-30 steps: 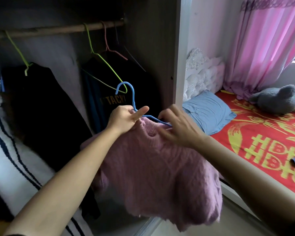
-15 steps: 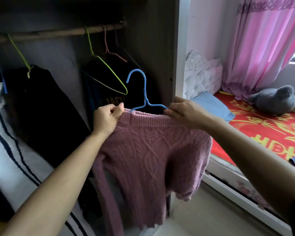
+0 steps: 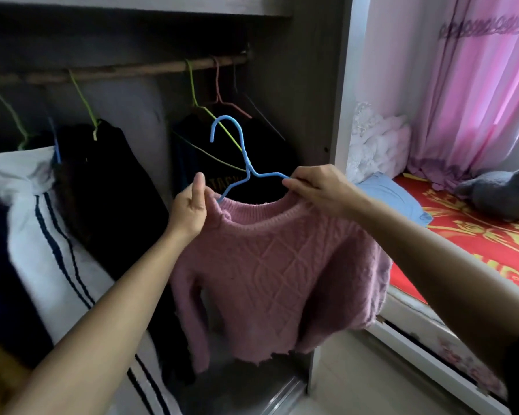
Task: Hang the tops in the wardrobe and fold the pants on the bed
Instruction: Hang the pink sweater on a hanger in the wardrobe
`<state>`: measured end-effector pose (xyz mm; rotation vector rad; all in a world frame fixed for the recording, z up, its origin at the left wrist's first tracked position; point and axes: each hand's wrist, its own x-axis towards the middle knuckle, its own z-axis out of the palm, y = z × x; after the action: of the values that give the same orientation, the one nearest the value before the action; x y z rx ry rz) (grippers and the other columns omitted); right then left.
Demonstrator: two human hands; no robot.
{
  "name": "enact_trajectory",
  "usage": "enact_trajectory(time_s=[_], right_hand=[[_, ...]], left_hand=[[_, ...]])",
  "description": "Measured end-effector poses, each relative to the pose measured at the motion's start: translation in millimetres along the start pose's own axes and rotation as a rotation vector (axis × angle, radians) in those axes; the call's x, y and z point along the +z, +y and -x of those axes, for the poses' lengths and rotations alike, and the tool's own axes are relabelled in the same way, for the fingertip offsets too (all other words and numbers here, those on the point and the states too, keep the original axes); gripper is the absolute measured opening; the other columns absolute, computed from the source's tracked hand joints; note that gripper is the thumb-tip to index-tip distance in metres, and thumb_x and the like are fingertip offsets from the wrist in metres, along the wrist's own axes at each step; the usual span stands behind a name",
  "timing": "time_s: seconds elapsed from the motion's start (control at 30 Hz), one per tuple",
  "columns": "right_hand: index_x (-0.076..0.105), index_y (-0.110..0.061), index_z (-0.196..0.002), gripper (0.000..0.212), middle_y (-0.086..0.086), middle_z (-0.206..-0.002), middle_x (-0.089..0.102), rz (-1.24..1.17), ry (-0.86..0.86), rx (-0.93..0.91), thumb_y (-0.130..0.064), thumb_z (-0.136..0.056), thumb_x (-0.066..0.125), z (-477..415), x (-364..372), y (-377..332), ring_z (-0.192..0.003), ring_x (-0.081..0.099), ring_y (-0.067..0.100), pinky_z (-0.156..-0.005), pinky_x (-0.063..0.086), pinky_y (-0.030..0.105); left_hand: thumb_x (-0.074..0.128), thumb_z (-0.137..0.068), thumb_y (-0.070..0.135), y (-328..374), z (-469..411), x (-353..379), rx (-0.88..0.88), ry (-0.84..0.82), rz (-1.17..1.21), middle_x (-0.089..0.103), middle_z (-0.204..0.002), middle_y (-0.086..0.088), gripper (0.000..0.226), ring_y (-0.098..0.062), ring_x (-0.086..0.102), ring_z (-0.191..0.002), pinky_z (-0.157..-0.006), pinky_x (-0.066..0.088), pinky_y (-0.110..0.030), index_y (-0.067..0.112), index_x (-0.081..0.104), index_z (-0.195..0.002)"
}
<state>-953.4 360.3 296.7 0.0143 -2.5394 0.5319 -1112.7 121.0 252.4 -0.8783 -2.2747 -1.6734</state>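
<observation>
A pink cable-knit sweater (image 3: 279, 274) hangs full length in front of the open wardrobe, with a blue wire hanger (image 3: 240, 157) threaded through its collar. My left hand (image 3: 189, 208) pinches the left shoulder of the sweater at the collar. My right hand (image 3: 318, 187) grips the right side of the collar together with the hanger's arm. The hanger's hook stands upright, below the wooden rail (image 3: 117, 71) and apart from it. No pants are in view.
Dark tops (image 3: 108, 190) hang on green hangers along the rail, and a white striped garment (image 3: 51, 250) hangs at the left. An empty pink hanger (image 3: 222, 97) hangs at the rail's right end. The bed (image 3: 477, 244) with red cover, blue pillow (image 3: 390, 196) and grey plush toy (image 3: 504, 193) lies right.
The sweater went from bunched up to hanging straight, and both hands have lifted it and the hanger higher toward the rail.
</observation>
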Motion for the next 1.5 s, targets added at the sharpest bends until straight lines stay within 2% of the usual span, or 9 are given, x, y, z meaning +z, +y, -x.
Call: enact_trajectory(time_s=[0.13, 0.27, 0.47, 0.73, 0.83, 0.93, 1.1, 1.27, 1.5], right_hand=[[0.069, -0.024, -0.083, 0.031, -0.011, -0.065, 0.060, -0.034, 0.037, 0.063, -0.048, -0.098, 0.056, -12, -2, -9, -0.062, 0.056, 0.001, -0.057, 0.040, 0.021], [0.075, -0.031, -0.083, 0.036, -0.018, -0.074, 0.069, -0.168, -0.109, 0.204, -0.058, -0.095, 0.055, -25, -15, -28, -0.068, 0.061, -0.007, -0.061, 0.041, 0.008], [0.074, -0.021, -0.086, 0.028, -0.003, -0.078, 0.067, -0.573, -0.387, 0.250, -0.040, -0.099, 0.058, -26, -29, -44, -0.066, 0.060, 0.006, -0.059, 0.050, 0.019], [0.081, -0.023, -0.090, 0.020, -0.008, -0.080, 0.075, -0.526, -0.057, 0.429, -0.033, -0.095, 0.064, -60, -7, -79, -0.063, 0.068, -0.002, -0.054, 0.047, 0.007], [0.067, -0.012, -0.127, 0.035, 0.001, -0.122, 0.068, -0.274, -0.014, 0.371, -0.004, -0.101, 0.044, -95, -5, -105, -0.107, 0.065, 0.007, -0.077, 0.034, -0.002], [0.056, -0.007, -0.139, 0.044, 0.014, -0.143, 0.054, -0.253, 0.014, 0.333, 0.002, -0.099, 0.039, -134, 7, -129, -0.132, 0.051, 0.025, -0.096, 0.030, 0.010], [0.057, 0.003, -0.135, 0.040, 0.017, -0.139, 0.057, -0.413, 0.007, 0.195, 0.005, -0.099, 0.039, -200, 50, -155, -0.129, 0.053, 0.020, -0.100, 0.034, 0.009], [0.071, -0.005, -0.078, 0.027, 0.012, -0.076, 0.068, -0.645, 0.085, 0.175, -0.020, -0.095, 0.058, -261, 110, -170, -0.072, 0.061, 0.017, -0.070, 0.046, 0.037], [0.076, -0.014, -0.104, 0.035, 0.000, -0.100, 0.073, -0.629, 0.004, 0.131, -0.036, -0.104, 0.048, -252, 196, -143, -0.097, 0.062, 0.011, -0.088, 0.047, 0.031]], left_hand=[[0.058, -0.082, 0.070, -20, 5, -12, -0.037, -0.189, 0.065, 0.073, -0.085, 0.004, 0.051, -0.007, 0.066, -0.080, -0.075, 0.051, -0.026, 0.022, 0.070, -0.093], [0.061, -0.083, 0.066, -16, -7, -18, -0.013, -0.013, 0.121, 0.071, -0.075, 0.012, 0.039, 0.002, 0.062, -0.068, -0.062, 0.048, -0.017, 0.029, 0.072, -0.085], [0.059, -0.091, 0.055, -11, -32, -35, -0.001, -0.113, 0.215, 0.073, -0.076, 0.009, 0.031, 0.002, 0.062, -0.069, -0.063, 0.049, -0.016, 0.030, 0.074, -0.081], [0.044, -0.101, 0.040, -9, -83, -88, 0.210, -0.013, -0.684, 0.062, -0.114, -0.015, 0.035, -0.036, 0.056, -0.108, -0.090, 0.045, -0.042, 0.014, 0.065, -0.111], [0.046, -0.098, 0.037, -2, -109, -124, 0.211, 0.076, -0.888, 0.051, -0.130, -0.018, 0.036, -0.037, 0.042, -0.122, -0.101, 0.037, -0.048, 0.012, 0.056, -0.122], [0.052, -0.093, 0.036, 7, -134, -154, 0.262, 0.165, -1.050, 0.031, -0.150, -0.021, 0.055, -0.038, 0.025, -0.139, -0.109, 0.029, -0.054, 0.010, 0.041, -0.140], [0.052, -0.088, 0.041, 10, -176, -194, 0.310, 0.356, -1.203, 0.009, -0.162, -0.018, 0.078, -0.035, 0.003, -0.150, -0.116, 0.003, -0.061, 0.010, 0.024, -0.153], [0.035, -0.091, 0.037, -8, -190, -197, 0.327, 0.502, -1.194, 0.041, -0.152, -0.008, 0.060, -0.031, 0.028, -0.144, -0.117, 0.012, -0.059, 0.017, 0.037, -0.148], [0.043, -0.090, 0.030, -16, -193, -202, 0.408, 0.559, -1.227, 0.042, -0.151, -0.007, 0.060, -0.032, 0.030, -0.142, -0.116, 0.010, -0.060, 0.018, 0.037, -0.148]])
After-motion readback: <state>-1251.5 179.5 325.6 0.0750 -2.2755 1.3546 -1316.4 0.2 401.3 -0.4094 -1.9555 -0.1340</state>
